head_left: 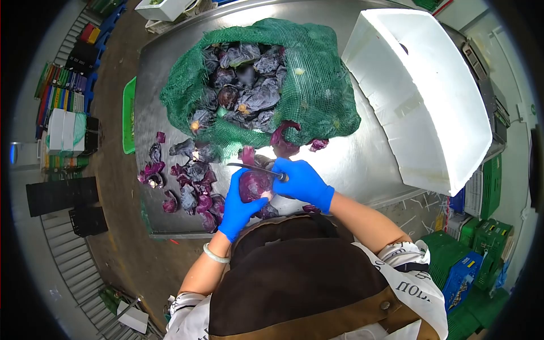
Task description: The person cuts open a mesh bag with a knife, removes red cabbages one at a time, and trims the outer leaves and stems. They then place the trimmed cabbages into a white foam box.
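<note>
In a blue glove, my left hand [240,207] is wrapped round a purple cabbage [254,186] near the table's front edge. My right hand [299,182], gloved the same, grips a knife [252,168] by its dark handle. The blade lies across the top of the cabbage, pointing left. Just beyond both hands is a green mesh sack [317,85], its mouth open on several purple cabbages [258,96]. Loose purple leaves [195,184] and trimmings lie left of my left hand. More torn leaves [285,139] rest against the sack's near edge.
A white foam box [422,96] stands tilted at the right of the steel table [368,170]. A green crate [129,116] sits beside the table's left edge. Green crates [492,249] are stacked at the lower right. Boxes and crates line the left wall.
</note>
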The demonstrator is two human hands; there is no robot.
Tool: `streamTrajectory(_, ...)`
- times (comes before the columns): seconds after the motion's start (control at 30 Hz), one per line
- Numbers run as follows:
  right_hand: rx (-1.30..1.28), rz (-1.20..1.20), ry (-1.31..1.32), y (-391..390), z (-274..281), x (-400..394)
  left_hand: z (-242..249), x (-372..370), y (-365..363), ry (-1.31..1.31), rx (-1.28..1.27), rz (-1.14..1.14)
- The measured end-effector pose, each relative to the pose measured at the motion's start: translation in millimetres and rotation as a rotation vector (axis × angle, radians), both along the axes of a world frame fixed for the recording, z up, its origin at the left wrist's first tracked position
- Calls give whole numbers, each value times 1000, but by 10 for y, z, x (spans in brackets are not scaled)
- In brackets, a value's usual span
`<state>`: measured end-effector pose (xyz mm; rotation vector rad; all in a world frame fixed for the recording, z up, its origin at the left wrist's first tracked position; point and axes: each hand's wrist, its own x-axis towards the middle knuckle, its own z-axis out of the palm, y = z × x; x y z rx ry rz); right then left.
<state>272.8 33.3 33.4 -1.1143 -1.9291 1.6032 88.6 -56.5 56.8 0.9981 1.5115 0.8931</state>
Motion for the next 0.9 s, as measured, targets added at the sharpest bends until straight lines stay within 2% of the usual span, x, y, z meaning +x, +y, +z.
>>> streamTrajectory(0.13, -17, -88, -4, -52, -162, 11, -41, 54, -54, -137, 10, 71)
streamTrajectory(0.23, -443, -113, 244, -56, -50, 110, 50, 87, -36, -260, -21, 143)
streamTrajectory(0.33, 91, 8, 31, -77, 191, 147, 106, 113, -6, -343, -47, 168)
streamTrajectory(0.47, 394, 18, -86, -123, 199, 139, 96, 137, -4, -374, -103, 158)
streamTrajectory(0.67, 441, 64, -113, -198, 158, 126, -41, 56, -96, -476, -214, 157)
streamTrajectory(0.77, 322, -16, -44, -216, 110, 119, -84, 75, -139, -617, -247, 204)
streamTrajectory(0.87, 103, -253, 106, -146, -49, 177, -125, 53, -162, -789, -270, 258)
streamTrajectory(0.9, 51, -317, 34, -85, -167, 216, -84, 40, -176, -808, -235, 248)
